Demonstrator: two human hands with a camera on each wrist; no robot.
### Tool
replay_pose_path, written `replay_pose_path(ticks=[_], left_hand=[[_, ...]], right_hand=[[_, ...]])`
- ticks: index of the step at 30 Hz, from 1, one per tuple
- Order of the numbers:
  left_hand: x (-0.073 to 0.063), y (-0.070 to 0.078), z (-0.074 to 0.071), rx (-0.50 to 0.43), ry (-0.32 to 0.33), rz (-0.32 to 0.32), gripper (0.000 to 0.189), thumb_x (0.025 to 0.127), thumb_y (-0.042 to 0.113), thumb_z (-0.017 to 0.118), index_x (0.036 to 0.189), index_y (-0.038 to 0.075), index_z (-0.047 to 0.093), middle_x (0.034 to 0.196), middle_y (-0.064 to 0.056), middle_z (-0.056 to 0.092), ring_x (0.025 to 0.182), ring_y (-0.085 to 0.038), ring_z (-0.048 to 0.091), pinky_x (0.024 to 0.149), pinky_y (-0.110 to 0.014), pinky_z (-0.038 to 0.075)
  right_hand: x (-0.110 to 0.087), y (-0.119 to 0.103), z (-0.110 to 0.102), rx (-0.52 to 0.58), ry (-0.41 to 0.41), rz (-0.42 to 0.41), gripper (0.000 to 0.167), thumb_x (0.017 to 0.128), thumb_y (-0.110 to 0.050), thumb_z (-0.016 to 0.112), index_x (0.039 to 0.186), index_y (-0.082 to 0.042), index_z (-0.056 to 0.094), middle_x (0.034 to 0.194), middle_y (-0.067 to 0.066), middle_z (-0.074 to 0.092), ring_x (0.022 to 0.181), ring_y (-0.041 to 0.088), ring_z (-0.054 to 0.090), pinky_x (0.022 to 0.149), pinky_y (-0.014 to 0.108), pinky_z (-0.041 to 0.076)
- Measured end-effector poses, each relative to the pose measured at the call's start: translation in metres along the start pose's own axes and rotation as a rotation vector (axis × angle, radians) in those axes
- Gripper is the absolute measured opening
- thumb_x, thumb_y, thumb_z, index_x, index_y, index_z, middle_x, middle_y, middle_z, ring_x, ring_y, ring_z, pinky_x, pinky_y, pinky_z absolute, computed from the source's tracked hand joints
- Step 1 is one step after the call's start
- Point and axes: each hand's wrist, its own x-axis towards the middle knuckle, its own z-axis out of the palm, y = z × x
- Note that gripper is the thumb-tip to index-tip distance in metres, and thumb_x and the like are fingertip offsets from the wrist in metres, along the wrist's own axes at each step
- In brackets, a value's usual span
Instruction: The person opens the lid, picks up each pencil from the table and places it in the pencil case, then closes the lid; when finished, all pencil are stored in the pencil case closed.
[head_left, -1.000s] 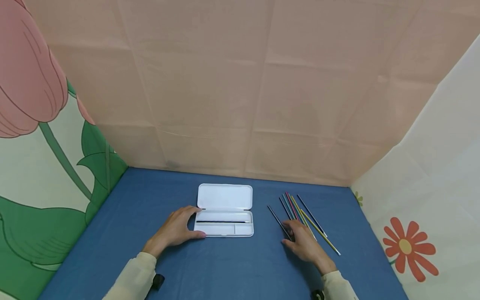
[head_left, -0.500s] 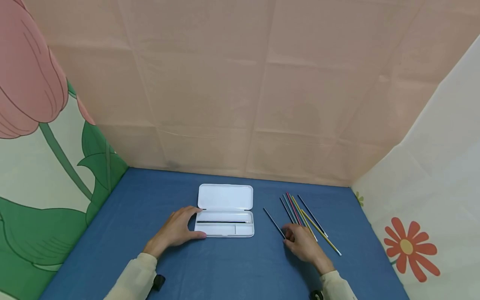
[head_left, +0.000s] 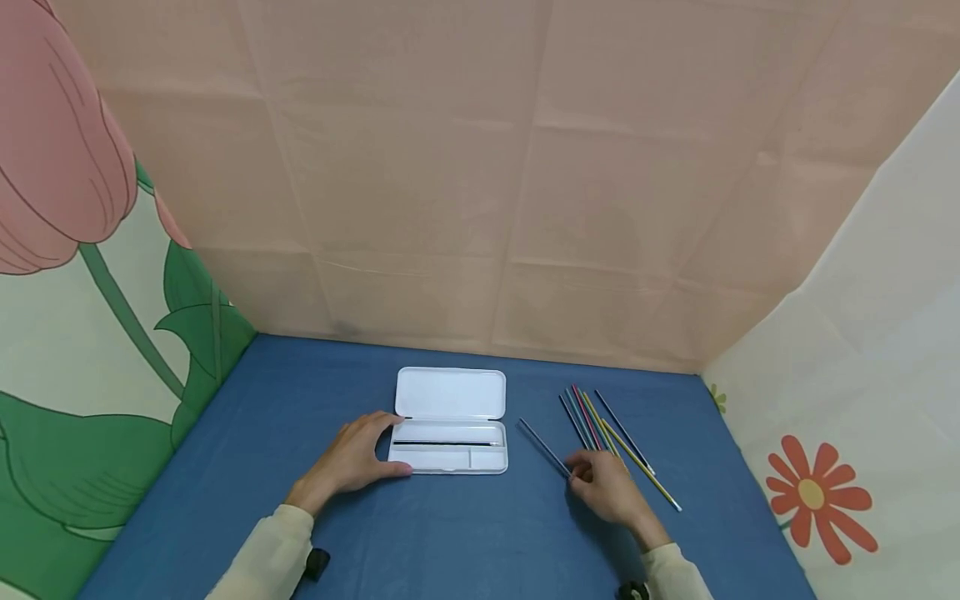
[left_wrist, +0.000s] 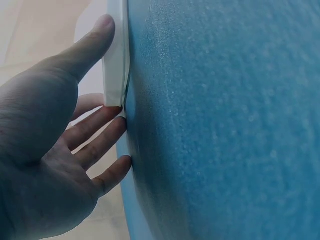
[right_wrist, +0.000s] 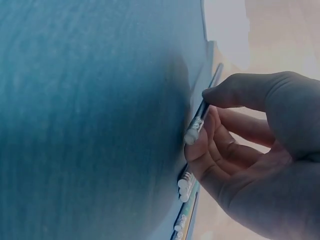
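Observation:
A white pencil case (head_left: pixel 450 459) lies open on the blue cloth, its lid (head_left: pixel 450 393) folded back. One dark pencil (head_left: pixel 442 444) lies lengthwise inside. My left hand (head_left: pixel 351 458) holds the case's left end, thumb on the front edge and forefinger near the hinge; the left wrist view shows the other fingers (left_wrist: pixel 102 142) spread past the corner. My right hand (head_left: pixel 609 490) pinches a dark pencil (head_left: pixel 543 445) near its white eraser end (right_wrist: pixel 192 135) between thumb and fingers. This pencil slants toward the case, apart from it. Whether its tip touches the cloth, I cannot tell.
Several pencils (head_left: pixel 587 421) in dark, teal, red and yellow lie fanned beside and partly behind the right hand. To their right are a yellow pencil (head_left: pixel 637 458) and a dark one (head_left: pixel 622 429). Fabric walls (head_left: pixel 480 208) close the table's back and sides.
The pencil in my right hand has swung its far end leftward, toward the case, and now lies at a flatter slant. My left hand and the case have stayed in place.

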Motion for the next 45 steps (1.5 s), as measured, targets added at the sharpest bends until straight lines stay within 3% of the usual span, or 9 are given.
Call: replay_pose_path(ticks=[11, 24, 35, 45], left_hand=[[-0.001, 0.0, 0.0, 0.006, 0.006, -0.001, 0.09, 0.085, 0.052, 0.099, 0.155, 0.006, 0.066, 0.16, -0.024, 0.064, 0.149, -0.049, 0.06, 0.123, -0.075, 0.046], [-0.001, 0.0, 0.001, 0.012, 0.007, -0.013, 0.091, 0.085, 0.052, 0.099, 0.156, 0.006, 0.065, 0.162, -0.025, 0.063, 0.149, -0.051, 0.059, 0.123, -0.076, 0.045], [-0.002, 0.001, 0.0, 0.011, 0.009, -0.012, 0.091, 0.085, 0.053, 0.099, 0.155, 0.007, 0.066, 0.162, -0.024, 0.063, 0.15, -0.05, 0.06, 0.123, -0.076, 0.045], [-0.002, 0.002, -0.001, 0.007, 0.01, -0.002, 0.089, 0.085, 0.052, 0.099, 0.154, 0.008, 0.066, 0.161, -0.023, 0.064, 0.149, -0.05, 0.06, 0.123, -0.076, 0.044]], right_hand=[[0.002, 0.002, -0.007, 0.066, 0.028, -0.05, 0.019, 0.103, -0.002, 0.077, 0.121, -0.006, 0.083, 0.1, 0.0, 0.079, 0.083, 0.003, 0.063, 0.072, 0.022, 0.055], [0.015, -0.006, -0.003, 0.06, 0.031, -0.171, 0.019, 0.105, -0.003, 0.077, 0.12, -0.013, 0.083, 0.112, 0.004, 0.082, 0.095, 0.004, 0.072, 0.084, 0.027, 0.063], [0.03, -0.017, 0.009, 0.074, 0.023, -0.287, 0.018, 0.104, -0.001, 0.078, 0.118, -0.011, 0.084, 0.11, 0.003, 0.08, 0.093, 0.005, 0.07, 0.081, 0.026, 0.062], [0.044, -0.033, 0.024, 0.106, -0.024, -0.336, 0.019, 0.103, 0.0, 0.078, 0.119, -0.009, 0.084, 0.108, 0.003, 0.08, 0.093, 0.005, 0.068, 0.081, 0.025, 0.06]])
